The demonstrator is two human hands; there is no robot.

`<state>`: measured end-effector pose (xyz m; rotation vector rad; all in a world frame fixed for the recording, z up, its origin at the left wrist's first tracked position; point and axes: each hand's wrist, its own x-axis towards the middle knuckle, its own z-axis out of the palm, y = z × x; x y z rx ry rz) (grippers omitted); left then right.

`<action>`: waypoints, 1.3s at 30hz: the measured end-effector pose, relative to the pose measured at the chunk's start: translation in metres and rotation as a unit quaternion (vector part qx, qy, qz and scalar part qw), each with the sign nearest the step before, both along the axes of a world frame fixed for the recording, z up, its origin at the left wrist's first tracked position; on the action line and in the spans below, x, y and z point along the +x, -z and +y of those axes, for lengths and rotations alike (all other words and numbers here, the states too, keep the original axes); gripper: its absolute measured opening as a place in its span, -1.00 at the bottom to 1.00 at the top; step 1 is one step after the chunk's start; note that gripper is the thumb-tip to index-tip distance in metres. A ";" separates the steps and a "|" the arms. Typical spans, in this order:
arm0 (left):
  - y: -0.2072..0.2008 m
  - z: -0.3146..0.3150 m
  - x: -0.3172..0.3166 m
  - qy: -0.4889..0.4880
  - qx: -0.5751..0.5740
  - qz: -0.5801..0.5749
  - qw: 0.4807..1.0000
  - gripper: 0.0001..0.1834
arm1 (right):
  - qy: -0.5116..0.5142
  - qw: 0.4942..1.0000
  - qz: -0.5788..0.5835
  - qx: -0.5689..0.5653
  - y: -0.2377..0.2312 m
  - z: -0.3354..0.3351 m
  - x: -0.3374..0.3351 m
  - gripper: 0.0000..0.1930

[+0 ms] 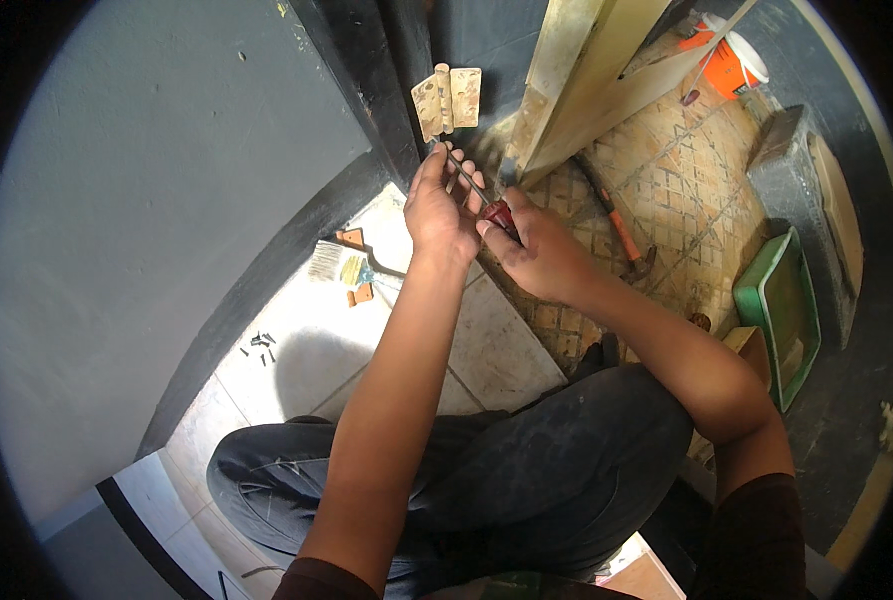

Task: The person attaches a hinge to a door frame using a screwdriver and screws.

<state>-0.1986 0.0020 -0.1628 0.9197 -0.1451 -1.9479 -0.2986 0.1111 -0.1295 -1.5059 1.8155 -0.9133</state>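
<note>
My right hand (539, 250) is closed round the dark red handle of a screwdriver (497, 213). Its thin shaft slants up and left to the fingertips of my left hand (439, 210). Those fingers curl about the shaft near its tip; whether a screw is pinched there too is hidden. Directly above is a worn brass-coloured hinge (445, 100), spread with one leaf either side of its knuckle. One leaf lies against the dark door frame (386, 90), its lower corner close to my left fingertips.
A wooden door edge (556, 90) stands right of the hinge. On the tiled floor lie a hammer (618, 222), a paintbrush (336, 264) and several dark screws (262, 346). Rightward are a green tray (778, 320), a grey block (816, 220) and an orange bucket (728, 62).
</note>
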 end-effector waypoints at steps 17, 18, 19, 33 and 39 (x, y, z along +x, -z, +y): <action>-0.007 0.006 -0.002 -0.033 0.008 -0.016 0.999 -0.85 | -0.005 0.998 0.039 0.055 -0.014 0.001 -0.007 -0.51; -0.008 0.007 -0.002 -0.032 0.005 -0.021 0.999 -0.84 | -0.006 0.998 0.051 0.038 -0.014 0.002 -0.007 -0.58; -0.010 0.008 -0.002 -0.031 0.003 -0.026 0.999 -0.83 | -0.012 0.998 0.048 0.046 -0.014 0.001 -0.008 -0.58; -0.013 0.005 -0.001 -0.054 -0.013 -0.051 0.997 -0.85 | -0.008 0.999 0.045 0.027 -0.015 0.000 -0.004 -0.52; -0.016 0.006 -0.004 -0.057 -0.030 -0.070 0.995 -0.85 | 0.015 1.000 -0.007 0.022 -0.018 0.001 0.003 -0.63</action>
